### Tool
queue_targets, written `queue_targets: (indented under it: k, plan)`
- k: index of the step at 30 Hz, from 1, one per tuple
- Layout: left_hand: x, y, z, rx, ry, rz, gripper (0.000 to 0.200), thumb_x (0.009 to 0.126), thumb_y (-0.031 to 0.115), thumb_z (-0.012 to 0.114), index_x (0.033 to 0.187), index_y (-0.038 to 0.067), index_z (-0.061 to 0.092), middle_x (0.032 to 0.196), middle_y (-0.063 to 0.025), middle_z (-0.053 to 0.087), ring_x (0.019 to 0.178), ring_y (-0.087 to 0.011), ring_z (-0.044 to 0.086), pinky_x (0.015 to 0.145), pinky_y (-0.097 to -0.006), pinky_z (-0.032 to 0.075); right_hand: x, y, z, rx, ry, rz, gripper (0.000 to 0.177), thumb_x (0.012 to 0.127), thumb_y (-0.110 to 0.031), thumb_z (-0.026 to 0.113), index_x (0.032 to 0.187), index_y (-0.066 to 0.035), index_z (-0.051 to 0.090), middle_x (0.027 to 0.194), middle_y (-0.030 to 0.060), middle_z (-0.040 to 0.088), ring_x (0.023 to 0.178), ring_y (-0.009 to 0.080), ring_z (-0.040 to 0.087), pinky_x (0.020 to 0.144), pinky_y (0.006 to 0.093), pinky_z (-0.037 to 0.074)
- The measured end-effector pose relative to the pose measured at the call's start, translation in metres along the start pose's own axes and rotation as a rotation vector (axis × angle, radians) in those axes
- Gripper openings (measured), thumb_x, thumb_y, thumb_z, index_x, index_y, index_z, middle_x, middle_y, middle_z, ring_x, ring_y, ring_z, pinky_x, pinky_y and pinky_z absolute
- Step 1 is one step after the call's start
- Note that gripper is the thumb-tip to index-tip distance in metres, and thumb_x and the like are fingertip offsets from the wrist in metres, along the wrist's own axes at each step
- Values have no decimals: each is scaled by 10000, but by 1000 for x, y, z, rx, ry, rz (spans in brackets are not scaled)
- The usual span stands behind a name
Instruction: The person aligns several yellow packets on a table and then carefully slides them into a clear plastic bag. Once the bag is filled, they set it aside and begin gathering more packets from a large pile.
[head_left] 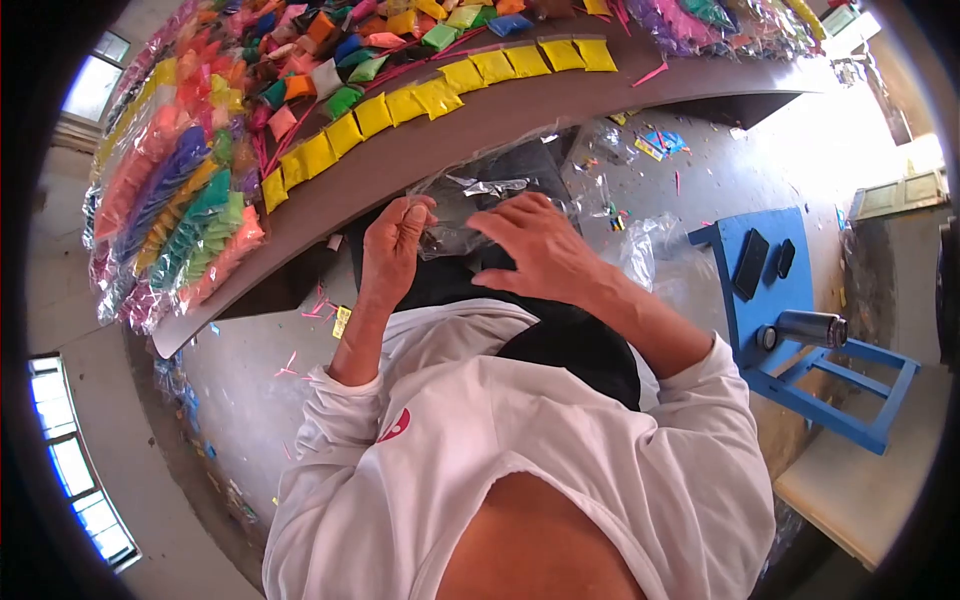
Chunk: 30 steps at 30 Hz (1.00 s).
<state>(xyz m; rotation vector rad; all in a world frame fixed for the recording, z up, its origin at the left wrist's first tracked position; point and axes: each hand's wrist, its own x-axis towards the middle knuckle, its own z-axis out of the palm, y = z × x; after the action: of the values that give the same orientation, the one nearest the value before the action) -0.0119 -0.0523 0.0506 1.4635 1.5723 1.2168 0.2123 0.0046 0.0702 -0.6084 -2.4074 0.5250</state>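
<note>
A clear plastic bag (450, 238) lies over my lap, below the table's edge. My left hand (397, 240) pinches its left side, with thumb and fingers pressed together. Over the bag's right part is my right hand (532, 246), thumb and fingers apart, holding nothing that I can make out. On the table (540, 100) beyond, a curved row of yellow packets (405, 103) runs along the near edge. Behind the row is a heap of small packets (300, 86) in many colours.
Bagged packets (165, 200) pile up at the table's left end, more bags (725, 28) at its right. A blue stool (735, 310) at the right holds a phone (751, 264), a small black object (786, 258) and a metal bottle (812, 328). Scraps litter the floor.
</note>
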Motion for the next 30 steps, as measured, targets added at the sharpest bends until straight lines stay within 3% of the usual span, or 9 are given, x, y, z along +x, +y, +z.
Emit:
queue_targets:
  k: [2,6,13,17,18,21,25,28,30]
  plan:
    - [1,1,1,34,4,22,294,1019,259,514,1073,3,649,876,-37,663,847,-88,596,799,-241,467,6,-5,12,8,-182,56,346,710,-228,776,961,-62,606,922,99,627,934,302,614,812,438,483]
    - [0,-5,7,-44,11,12,236,988,217,574,1049,-3,631,836,-45,634,805,-101,570,737,-255,471,1,-4,53,91,-101,-98,286,711,-90,689,941,-39,527,933,115,615,815,314,642,635,418,522]
    - [2,-18,11,51,33,22,227,960,181,601,1082,-10,625,873,-68,658,798,-129,583,723,-278,482,9,-16,66,55,-42,9,291,716,-27,636,975,16,510,1041,173,599,843,356,647,640,439,540]
    - [1,-17,12,27,59,7,236,989,203,555,1066,-10,621,866,-80,659,779,-123,576,711,-275,480,9,-15,73,122,-101,-17,402,728,-47,650,1103,-7,511,1078,154,610,994,348,617,770,481,520]
    - [1,-18,12,34,49,5,235,994,204,545,1057,-10,621,864,-81,659,774,-117,574,708,-271,479,10,-20,60,46,-315,71,507,748,-119,662,1220,-26,503,1146,154,602,1097,347,580,882,477,479]
    - [-2,-15,9,55,63,3,250,1016,205,503,1027,-11,627,868,-69,668,777,-99,586,733,-246,476,-2,-11,32,-68,-505,217,482,775,-184,666,1218,-45,536,1183,139,603,1135,332,570,916,461,458]
    - [-4,-21,2,-15,145,22,267,1023,203,485,1026,-6,651,865,-61,694,815,-102,649,785,-248,494,-59,22,-5,-99,-502,355,505,816,-261,678,1230,-4,542,1283,182,558,1213,357,526,1007,474,425]
    - [-5,-19,4,-38,150,19,264,1022,207,494,1024,-4,652,857,-59,692,824,-101,647,801,-246,493,-82,20,-41,73,-444,337,394,879,-268,644,1154,8,585,1169,179,615,1103,323,601,896,444,501]
    - [-3,-15,5,-20,145,50,261,1020,208,498,1024,-4,652,859,-57,689,824,-101,642,805,-248,493,-70,12,-66,448,-424,341,333,918,-271,619,1094,12,618,1138,173,645,988,278,651,815,386,529]
